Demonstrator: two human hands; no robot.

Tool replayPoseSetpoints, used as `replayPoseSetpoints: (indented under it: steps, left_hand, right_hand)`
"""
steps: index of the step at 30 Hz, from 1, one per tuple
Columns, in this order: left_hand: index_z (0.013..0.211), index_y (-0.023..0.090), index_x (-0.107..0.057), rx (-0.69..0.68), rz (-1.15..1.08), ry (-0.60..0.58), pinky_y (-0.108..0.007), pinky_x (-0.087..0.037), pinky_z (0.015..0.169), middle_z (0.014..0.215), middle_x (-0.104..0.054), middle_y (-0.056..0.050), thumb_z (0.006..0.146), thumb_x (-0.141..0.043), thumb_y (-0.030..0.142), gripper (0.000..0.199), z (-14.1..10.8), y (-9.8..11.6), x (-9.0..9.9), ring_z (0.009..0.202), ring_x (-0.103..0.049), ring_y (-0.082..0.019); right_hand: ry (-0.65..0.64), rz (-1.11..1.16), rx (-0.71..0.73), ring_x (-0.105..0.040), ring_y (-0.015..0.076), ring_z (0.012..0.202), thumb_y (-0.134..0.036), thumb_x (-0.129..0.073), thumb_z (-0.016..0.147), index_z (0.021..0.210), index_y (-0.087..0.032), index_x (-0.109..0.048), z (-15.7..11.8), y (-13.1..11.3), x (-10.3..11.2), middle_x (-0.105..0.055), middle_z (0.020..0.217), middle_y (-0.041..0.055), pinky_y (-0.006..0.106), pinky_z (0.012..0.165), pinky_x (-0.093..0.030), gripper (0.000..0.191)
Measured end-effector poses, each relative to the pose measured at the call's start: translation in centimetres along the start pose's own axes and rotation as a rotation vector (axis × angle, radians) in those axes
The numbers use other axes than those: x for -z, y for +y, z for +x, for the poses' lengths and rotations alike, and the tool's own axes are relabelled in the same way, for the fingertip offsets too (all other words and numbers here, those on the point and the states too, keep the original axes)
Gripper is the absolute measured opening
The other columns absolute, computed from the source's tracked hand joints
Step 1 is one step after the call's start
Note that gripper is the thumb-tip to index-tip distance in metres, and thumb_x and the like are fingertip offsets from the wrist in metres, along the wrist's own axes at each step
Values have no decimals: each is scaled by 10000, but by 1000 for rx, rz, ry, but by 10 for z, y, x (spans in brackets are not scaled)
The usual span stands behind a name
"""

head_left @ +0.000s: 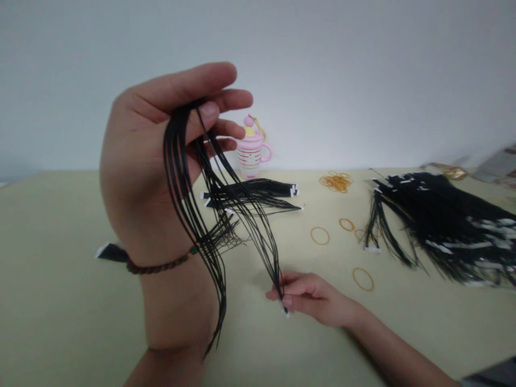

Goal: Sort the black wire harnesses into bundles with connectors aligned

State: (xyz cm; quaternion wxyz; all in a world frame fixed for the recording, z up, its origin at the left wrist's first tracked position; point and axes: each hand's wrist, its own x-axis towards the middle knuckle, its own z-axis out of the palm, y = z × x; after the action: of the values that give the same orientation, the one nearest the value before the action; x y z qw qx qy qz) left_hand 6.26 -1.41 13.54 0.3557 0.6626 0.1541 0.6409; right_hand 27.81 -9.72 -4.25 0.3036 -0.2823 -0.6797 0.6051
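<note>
Raised in front of the camera, my left hand [161, 129] pinches a bundle of thin black wires [177, 172] between thumb and fingers. The wires hang over in a loop, with one loose end dangling by the wrist, which wears a brown beaded bracelet. Lower and to the right, my right hand [310, 298] grips the other end of the same wires, close to a small white tip. Behind the hanging strands, more black wire bundles [258, 188] with white ends lie on the table.
A large pile of black wires [443, 215] lies at the right. Yellow rubber bands [336, 181] form a heap at the back, and several single ones [363, 279] lie nearer. A pink striped cup [249, 153] stands by the wall.
</note>
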Motion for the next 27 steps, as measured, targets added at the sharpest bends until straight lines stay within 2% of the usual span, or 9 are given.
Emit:
replayPoseSetpoints:
  steps: [7, 14, 20, 23, 25, 27]
  left_hand:
    - [1110, 72, -599, 44, 6, -17, -260, -523, 680, 980, -668, -71, 805, -572, 75, 306, -2, 6, -2, 731, -624, -139]
    - [1076, 58, -622, 50, -8, 0, -272, -529, 687, 979, -665, -94, 806, -571, 92, 277, -4, 7, -6, 747, -631, -159]
    - [973, 134, -696, 6, -29, -70, -225, -543, 610, 901, -700, -79, 795, -602, 145, 202, 3, -8, 0, 645, -632, -119]
    - [985, 168, -702, 46, -19, -54, -199, -548, 652, 938, -704, -84, 781, -624, 153, 218, 6, -14, 1, 717, -653, -119]
    - [981, 199, -706, 25, 3, -56, -212, -556, 657, 930, -709, -74, 779, -624, 161, 221, 6, -15, 1, 726, -662, -129]
    - [1103, 238, -651, -17, 21, -56, -230, -562, 690, 926, -711, -63, 779, -620, 151, 337, 6, -14, 1, 735, -667, -133]
  right_hand:
    - [177, -5, -44, -455, 82, 594, -284, -678, 757, 823, -182, -753, 2, 6, -1, -518, 682, 4, 225, 519, -322, 143]
    - [307, 66, -76, -443, 71, 534, -284, -730, 687, 729, -183, -751, 5, 8, -7, -502, 605, -13, 213, 479, -308, 111]
    - [387, -176, -101, -450, 95, 570, -309, -668, 739, 656, -147, -729, 6, 12, -12, -476, 617, 9, 230, 506, -317, 192]
    - [397, -264, -99, -462, 106, 569, -317, -641, 751, 641, -136, -723, 6, 17, -17, -482, 631, 26, 234, 501, -322, 227]
    - [411, -304, -79, -472, 113, 574, -316, -629, 752, 624, -137, -720, 7, 23, -20, -474, 631, 31, 234, 498, -326, 238]
    - [422, -321, -40, -481, 120, 583, -319, -632, 739, 616, -138, -715, 9, 30, -20, -469, 633, 33, 233, 500, -335, 234]
